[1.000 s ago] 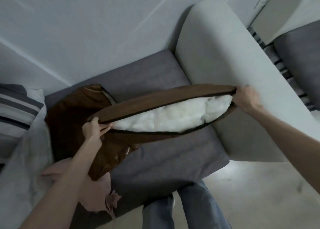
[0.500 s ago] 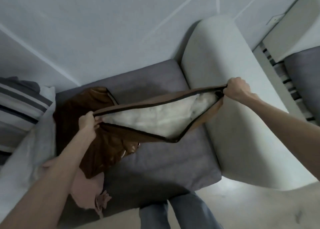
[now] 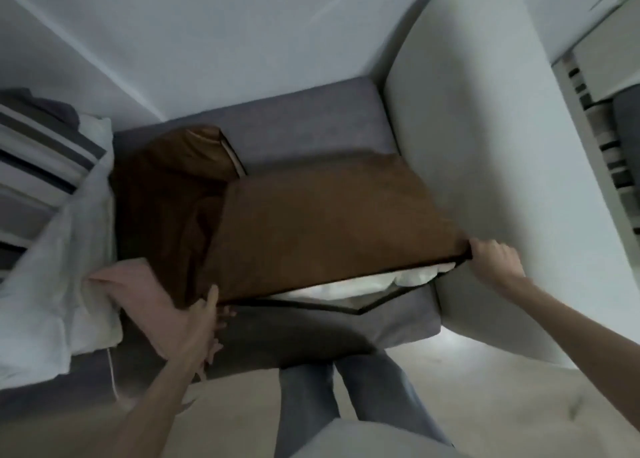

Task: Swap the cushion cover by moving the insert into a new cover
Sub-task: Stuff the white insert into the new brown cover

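Insert [image 3: 363, 288] is already in the brown cover [image 3: 329, 225] on the sofa seat [image 3: 398, 322], your right hand [image 3: 493, 262] pinching its open corner, left hand [image 3: 202, 314] gripping the other end, so I'd guess zipping comes next.

No legible text, label, brand mark, number or sign found on any surface in the head view. Fabrics and furniture show plain or striped surfaces only; motion blur limits fine detail.
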### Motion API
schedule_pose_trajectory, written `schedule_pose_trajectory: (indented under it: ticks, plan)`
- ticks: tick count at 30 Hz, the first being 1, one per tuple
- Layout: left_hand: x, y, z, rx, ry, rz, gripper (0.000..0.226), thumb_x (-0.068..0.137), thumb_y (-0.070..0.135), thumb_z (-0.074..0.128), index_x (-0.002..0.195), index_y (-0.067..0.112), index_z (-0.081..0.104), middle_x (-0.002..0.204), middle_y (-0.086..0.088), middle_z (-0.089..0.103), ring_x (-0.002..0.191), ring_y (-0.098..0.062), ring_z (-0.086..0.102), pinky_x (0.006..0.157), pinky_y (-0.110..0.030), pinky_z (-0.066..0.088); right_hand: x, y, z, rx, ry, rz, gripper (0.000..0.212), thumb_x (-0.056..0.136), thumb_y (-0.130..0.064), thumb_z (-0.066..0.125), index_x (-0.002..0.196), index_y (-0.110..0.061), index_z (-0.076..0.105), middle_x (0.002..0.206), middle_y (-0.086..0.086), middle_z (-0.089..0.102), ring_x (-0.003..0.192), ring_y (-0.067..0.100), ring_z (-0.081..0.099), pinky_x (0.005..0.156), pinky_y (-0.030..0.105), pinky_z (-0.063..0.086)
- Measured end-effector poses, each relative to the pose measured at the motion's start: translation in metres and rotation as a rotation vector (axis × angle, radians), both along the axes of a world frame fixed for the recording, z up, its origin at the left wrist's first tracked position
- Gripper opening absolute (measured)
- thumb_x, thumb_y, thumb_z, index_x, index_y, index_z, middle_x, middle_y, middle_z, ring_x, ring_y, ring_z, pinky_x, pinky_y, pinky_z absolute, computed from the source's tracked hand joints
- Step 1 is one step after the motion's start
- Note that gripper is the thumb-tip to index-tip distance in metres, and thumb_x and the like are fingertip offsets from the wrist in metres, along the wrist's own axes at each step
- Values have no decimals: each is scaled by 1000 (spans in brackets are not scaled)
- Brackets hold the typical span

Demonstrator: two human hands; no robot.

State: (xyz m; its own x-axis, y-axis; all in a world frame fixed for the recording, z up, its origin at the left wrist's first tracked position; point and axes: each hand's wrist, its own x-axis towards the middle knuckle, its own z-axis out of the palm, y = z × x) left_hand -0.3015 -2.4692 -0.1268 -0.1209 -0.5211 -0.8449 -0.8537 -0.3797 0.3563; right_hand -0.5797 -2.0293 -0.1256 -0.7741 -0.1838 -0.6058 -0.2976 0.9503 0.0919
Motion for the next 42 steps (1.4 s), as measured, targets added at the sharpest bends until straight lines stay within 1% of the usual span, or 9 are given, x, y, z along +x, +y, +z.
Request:
schedule_pose_trajectory:
  ticks: [3, 5, 10, 17, 24, 29, 35, 39, 42]
  plan:
    - [46, 25, -31, 386, -247, -193, 51, 99, 37, 48, 138, 4, 42, 120, -14, 64, 94, -26, 64, 81, -44, 54, 59, -1, -42, 135, -475, 12, 46, 92, -34, 46, 137, -26, 42, 136, 7, 54, 123, 28, 53, 96, 36, 47]
    - [43, 28, -47, 407, -318, -387, 55, 99, 36, 50, 143, 7, 37, 134, -14, 54, 113, -28, 57, 100, -47, 47, 76, -30, -55, 49, -531, -21, 50, 92, -34, 47, 140, -25, 38, 137, 7, 54, 122, 28, 54, 94, 34, 46]
    - [-33, 26, -79, -54, -112, -755, 56, 101, 32, 36, 153, 25, 17, 160, -5, 19, 144, -27, 24, 116, -44, 25, 77, -124, -79, -217, -300, 11, 51, 84, -7, 45, 134, -16, 48, 143, 8, 44, 131, 28, 42, 106, 43, 38]
    - [-124, -8, -169, -731, 79, -1130, 60, 99, 37, 36, 153, 35, 8, 162, -5, 9, 149, -22, 5, 119, -52, 11, 38, -230, -157, -470, 86, 44, 58, 84, -15, 43, 141, -17, 40, 148, 9, 37, 140, 27, 27, 115, 49, 20]
    - [-118, -14, -339, -771, -37, -1103, 57, 99, 51, 16, 153, 35, 7, 163, 0, 0, 150, -23, -6, 117, -60, 4, 4, -199, -330, -178, 48, 85, 56, 100, -40, 14, 153, -29, 2, 162, 3, 4, 149, 20, 0, 120, 48, 2]
    - [-141, -69, -339, -807, 99, -684, 60, 98, 50, 38, 151, 24, 26, 158, -8, 23, 145, -28, 21, 117, -47, 17, -62, -182, -336, -253, 215, -210, 57, 97, -38, 36, 149, -18, 27, 159, 10, 18, 148, 27, 8, 120, 49, 0]
    - [-160, -143, -319, 139, 140, 83, 91, 72, 61, 72, 143, 12, 45, 138, -4, 53, 122, -28, 52, 107, -40, 39, -92, -116, -313, -403, -5, -1165, 87, 68, -56, 74, 131, -3, 48, 130, 18, 55, 117, 35, 55, 99, 46, 47]
    - [-179, -151, -326, 268, 238, 65, 74, 68, 58, 76, 125, 13, 63, 122, -4, 66, 110, -27, 62, 90, -38, 48, -117, -101, -319, -688, -225, -1408, 66, 62, -40, 85, 113, -5, 61, 93, 6, 71, 79, 20, 68, 59, 27, 55]
    - [-186, -139, -321, 108, 256, 98, 70, 66, 52, 80, 121, 12, 65, 106, -2, 71, 99, -25, 66, 84, -35, 51, -123, -105, -321, -648, -104, -1310, 61, 70, -32, 82, 114, 6, 61, 99, 10, 67, 86, 22, 64, 70, 30, 52]
